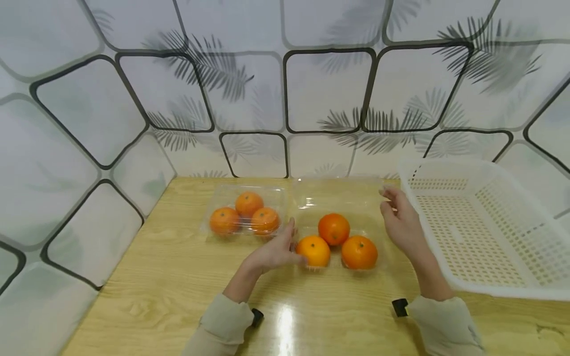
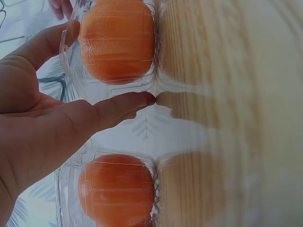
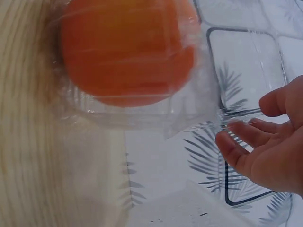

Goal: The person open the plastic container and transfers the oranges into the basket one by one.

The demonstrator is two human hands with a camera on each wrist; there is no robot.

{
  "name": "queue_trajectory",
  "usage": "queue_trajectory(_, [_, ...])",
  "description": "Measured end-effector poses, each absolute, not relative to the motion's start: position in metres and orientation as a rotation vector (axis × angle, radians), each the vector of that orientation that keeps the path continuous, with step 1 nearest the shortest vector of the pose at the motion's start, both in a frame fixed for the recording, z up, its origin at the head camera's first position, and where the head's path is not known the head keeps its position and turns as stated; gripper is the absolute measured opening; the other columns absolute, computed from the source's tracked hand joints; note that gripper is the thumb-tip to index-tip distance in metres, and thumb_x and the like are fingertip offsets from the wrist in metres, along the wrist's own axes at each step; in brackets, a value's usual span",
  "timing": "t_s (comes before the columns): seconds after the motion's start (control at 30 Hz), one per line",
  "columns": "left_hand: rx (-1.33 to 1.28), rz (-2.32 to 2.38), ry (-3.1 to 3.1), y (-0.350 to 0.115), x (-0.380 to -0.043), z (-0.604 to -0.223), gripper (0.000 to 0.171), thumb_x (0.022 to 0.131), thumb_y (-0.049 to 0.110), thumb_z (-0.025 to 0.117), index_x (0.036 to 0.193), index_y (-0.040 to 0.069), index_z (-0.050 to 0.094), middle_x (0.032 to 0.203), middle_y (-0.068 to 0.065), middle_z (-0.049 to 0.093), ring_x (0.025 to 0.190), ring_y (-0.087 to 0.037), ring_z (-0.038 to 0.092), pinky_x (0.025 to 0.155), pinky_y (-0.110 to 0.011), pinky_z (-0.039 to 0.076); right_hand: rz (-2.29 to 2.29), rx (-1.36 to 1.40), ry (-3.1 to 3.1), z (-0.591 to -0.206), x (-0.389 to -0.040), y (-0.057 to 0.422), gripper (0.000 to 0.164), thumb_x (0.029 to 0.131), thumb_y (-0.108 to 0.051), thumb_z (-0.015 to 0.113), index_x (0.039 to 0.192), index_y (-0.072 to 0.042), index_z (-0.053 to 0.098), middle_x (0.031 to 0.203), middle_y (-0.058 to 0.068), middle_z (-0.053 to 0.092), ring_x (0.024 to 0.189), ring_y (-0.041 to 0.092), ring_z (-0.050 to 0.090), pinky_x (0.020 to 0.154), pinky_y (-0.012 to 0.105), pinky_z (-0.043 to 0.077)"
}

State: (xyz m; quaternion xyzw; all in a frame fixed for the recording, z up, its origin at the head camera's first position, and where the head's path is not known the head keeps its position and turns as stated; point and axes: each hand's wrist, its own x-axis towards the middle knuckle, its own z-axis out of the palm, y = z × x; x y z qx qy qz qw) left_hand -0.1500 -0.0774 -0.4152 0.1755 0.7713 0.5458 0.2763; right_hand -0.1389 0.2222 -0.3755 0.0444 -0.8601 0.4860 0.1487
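An unlatched clear plastic clamshell box (image 1: 336, 267) holds three oranges (image 1: 359, 252), its transparent lid (image 1: 343, 195) tipped back behind them. At the box's left side is my left hand (image 1: 276, 252). Its fingers are straight, with a fingertip reaching the tabletop, and its thumb (image 2: 52, 45) lies against the box's rim. My right hand (image 1: 402, 222) is by the lid's right edge, fingers loosely bent. Its fingertips (image 3: 229, 144) are at the clear plastic edge, with the thumb held apart; firm contact is hard to make out.
To the left stands a second clear clamshell box (image 1: 209, 217) with three oranges, its lid down. A white perforated plastic basket (image 1: 445, 267) sits on the right, close to my right forearm. Behind the wooden table (image 1: 169, 277) rises a patterned wall covering (image 1: 249, 89).
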Motion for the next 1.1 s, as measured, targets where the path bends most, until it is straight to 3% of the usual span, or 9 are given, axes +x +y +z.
queue_trajectory(0.13, [0.474,1.425,2.082,-0.079,-0.150,-0.415,0.117,0.085,0.012,0.075,0.157,0.009,-0.016,0.164,-0.023,0.005,0.146,-0.042,0.023,0.116,-0.049,0.025,1.473,0.187,-2.606,-0.380,-0.146,0.224,0.062,0.108,-0.023,0.033,0.157,0.004,0.006,0.158,0.030,0.023,0.139,0.051,0.028,0.109,0.062,0.028])
queue_trajectory(0.23, [0.487,1.406,2.090,-0.079,-0.151,-0.413,0.118,0.085,0.013,0.076,0.157,0.008,-0.017,0.164,-0.023,0.005,0.146,-0.041,0.022,0.117,-0.048,0.025,1.483,0.227,-2.713,-0.383,-0.151,0.227,0.072,0.108,-0.031,0.031,0.156,-0.002,-0.014,0.162,0.028,0.005,0.144,0.054,0.013,0.112,0.066,0.018])
queue_trajectory(0.37, [0.508,1.390,2.116,-0.078,-0.151,-0.410,0.118,0.084,0.013,0.077,0.156,0.004,-0.017,0.163,-0.023,0.003,0.148,-0.037,0.018,0.118,-0.047,0.021,1.450,0.276,-2.812,-0.386,-0.155,0.230,0.080,0.108,-0.040,0.033,0.153,-0.007,-0.024,0.164,0.023,-0.007,0.145,0.054,0.010,0.112,0.067,0.016])
queue_trajectory(0.57, [0.553,1.310,2.138,-0.079,-0.146,-0.409,0.120,0.085,0.021,0.078,0.155,0.002,-0.018,0.163,-0.025,0.000,0.148,-0.033,0.019,0.118,-0.045,0.023,1.500,0.317,-2.868,-0.399,-0.156,0.234,0.085,0.106,-0.045,0.035,0.152,-0.007,-0.025,0.164,0.023,-0.010,0.143,0.054,0.018,0.110,0.067,0.022])
queue_trajectory(0.83, [0.588,1.218,2.199,-0.080,-0.145,-0.409,0.128,0.080,0.024,0.083,0.155,0.002,-0.018,0.161,-0.029,0.010,0.143,-0.029,0.032,0.116,-0.043,0.028,1.688,0.299,-2.807,-0.418,-0.164,0.240,0.085,0.106,-0.042,0.040,0.155,-0.009,-0.020,0.164,0.023,-0.006,0.146,0.049,0.014,0.111,0.066,0.020])
queue_trajectory(1.1, [0.573,1.174,2.250,-0.075,-0.145,-0.409,0.131,0.077,0.024,0.085,0.154,-0.002,-0.018,0.157,-0.033,0.021,0.142,-0.031,0.034,0.116,-0.042,0.028,1.776,0.291,-2.765,-0.428,-0.172,0.245,0.080,0.107,-0.039,0.041,0.157,-0.001,-0.008,0.163,0.027,0.002,0.142,0.058,0.013,0.110,0.068,0.020])
